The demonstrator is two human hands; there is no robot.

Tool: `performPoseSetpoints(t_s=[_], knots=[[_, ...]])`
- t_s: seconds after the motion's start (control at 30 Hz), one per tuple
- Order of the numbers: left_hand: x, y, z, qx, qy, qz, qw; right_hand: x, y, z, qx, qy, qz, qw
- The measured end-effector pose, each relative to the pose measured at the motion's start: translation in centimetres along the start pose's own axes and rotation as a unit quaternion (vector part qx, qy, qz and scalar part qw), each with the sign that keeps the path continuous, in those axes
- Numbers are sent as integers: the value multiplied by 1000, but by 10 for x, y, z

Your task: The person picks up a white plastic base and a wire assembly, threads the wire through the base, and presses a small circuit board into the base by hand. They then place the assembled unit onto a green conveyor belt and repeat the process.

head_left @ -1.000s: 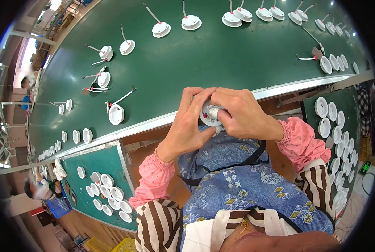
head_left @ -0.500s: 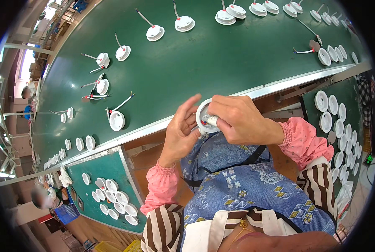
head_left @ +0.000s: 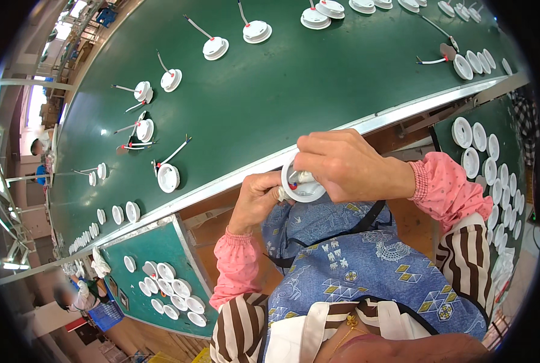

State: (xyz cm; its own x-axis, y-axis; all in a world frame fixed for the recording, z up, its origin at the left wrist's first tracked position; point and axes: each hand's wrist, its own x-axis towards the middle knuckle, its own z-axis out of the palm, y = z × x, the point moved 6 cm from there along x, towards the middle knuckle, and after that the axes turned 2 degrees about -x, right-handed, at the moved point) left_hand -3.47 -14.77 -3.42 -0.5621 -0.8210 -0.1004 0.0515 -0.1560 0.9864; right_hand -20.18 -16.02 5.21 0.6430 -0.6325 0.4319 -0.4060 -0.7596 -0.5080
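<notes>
Both your hands are at a white round cup-shaped plastic housing (head_left: 310, 193), just in front of the long dark-green tabletop w/ metal edge (head_left: 270, 103), over your lap.
Your L hand (head_left: 256, 199) grasps the housing's L side; your R hand (head_left: 348, 166) is curled over its R side, fingertips at the opening, can't tell what they pinch; small red & blue wire bits (head_left: 293, 186) show inside. On the long tabletop's far side: white stepped plastic discs w/ upright grey cables (head_left: 216, 48); near its front edge, L of your hands, a white shallow plastic cup (head_left: 168, 177) w/ a white cable (head_left: 176, 151) just beside. In front of its L part: smaller green tabletop (head_left: 155, 245) w/ clustered white plastic cups (head_left: 180, 287); in front of its R part, more white round cups (head_left: 471, 163).
</notes>
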Motion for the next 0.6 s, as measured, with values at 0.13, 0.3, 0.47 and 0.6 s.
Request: performPoseSetpoints(t_s=[0.13, 0.3, 0.47, 0.6], knots=[[-3, 7, 1, 60, 68, 20, 996, 1, -1, -10, -29, 52, -2, 998], [-8, 16, 8, 87, 105, 42, 990, 3, -18, -2, -47, -1, 9, 999], [-8, 25, 19, 135, 65, 12, 989, -5, 6, 20, 128, -13, 55, 990], [-14, 20, 21, 78, 49, -1, 996, -4, 6, 21, 200, -9, 50, 978]])
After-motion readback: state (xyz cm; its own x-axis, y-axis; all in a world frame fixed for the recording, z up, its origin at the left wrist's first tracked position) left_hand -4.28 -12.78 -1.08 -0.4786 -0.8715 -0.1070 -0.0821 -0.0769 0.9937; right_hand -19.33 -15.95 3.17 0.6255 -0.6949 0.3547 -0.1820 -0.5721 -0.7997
